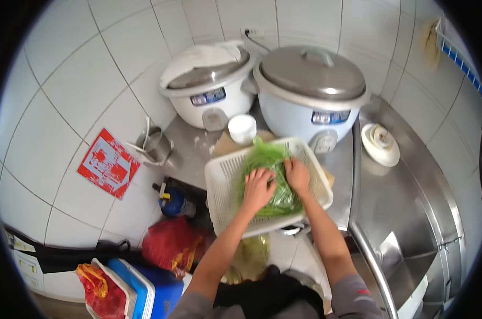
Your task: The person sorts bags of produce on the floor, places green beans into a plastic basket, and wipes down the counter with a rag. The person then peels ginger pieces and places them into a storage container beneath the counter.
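Resting on a clear plastic bag of greens (281, 200), the left hand (258, 188) spreads its fingers over the bag's left part, while the right hand (297, 175) touches its far right side; whether either grip is closed on the plastic, I cannot tell (some fingertips are hidden); the bag lies inside a white basket (214, 183) at the near edge of the steel table (190, 164); just beyond the basket stand white bowls (242, 128); farther back, a white rice cooker (190, 109) has a cloth (201, 61) partly over its lid, with a pale blue rice cooker (289, 114) to its right; a metal cup (159, 144) stands far left.
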`<state>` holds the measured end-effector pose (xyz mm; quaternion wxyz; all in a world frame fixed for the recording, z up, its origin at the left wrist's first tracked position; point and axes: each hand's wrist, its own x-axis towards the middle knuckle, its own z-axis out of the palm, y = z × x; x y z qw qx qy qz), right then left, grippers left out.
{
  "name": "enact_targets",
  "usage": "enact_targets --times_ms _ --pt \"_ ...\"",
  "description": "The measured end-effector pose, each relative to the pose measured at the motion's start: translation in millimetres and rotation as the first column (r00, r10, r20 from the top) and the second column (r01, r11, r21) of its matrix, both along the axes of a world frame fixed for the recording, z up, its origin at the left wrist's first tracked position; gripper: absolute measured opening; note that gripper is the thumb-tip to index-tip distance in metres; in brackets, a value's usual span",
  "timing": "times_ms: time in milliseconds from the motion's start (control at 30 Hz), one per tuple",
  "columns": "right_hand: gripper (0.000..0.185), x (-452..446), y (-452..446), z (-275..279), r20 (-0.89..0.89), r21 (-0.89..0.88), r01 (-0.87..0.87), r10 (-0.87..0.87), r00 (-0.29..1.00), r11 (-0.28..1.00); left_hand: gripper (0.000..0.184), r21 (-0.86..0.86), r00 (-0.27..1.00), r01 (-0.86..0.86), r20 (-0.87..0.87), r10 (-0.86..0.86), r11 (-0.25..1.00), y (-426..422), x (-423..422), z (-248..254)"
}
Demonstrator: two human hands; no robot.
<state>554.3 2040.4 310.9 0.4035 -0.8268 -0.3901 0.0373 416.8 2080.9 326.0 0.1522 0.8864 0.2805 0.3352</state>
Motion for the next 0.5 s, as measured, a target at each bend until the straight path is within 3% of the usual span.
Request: enact_targets --times_ms 100,233,467,500 --pt "0.032 10 8 3 -0.03 -0.019 0.042 -0.043 0.999 0.999 0.01 -0.147 0.999 0.032 0.014 -0.03 0.989 11 10 -2" --pt "0.034 11 13 -6 -0.068 -0.037 0.118 -0.12 0.99 0.992 0.013 -0.304 0.991 0.128 0.072 -0.111 0.944 14 4 2" --pt "0.035 27 18 -10 -0.13 -0.058 0.179 -0.186 0.974 0.982 0.005 -0.235 0.878 0.455 0.282 -0.388 0.859 11 -21 -2" --pt "0.035 36 19 -20 -0.138 -0.028 0.173 -0.176 0.975 0.984 0.005 -0.203 0.882 0.463 0.205 -0.425 0.863 8 -35 3"
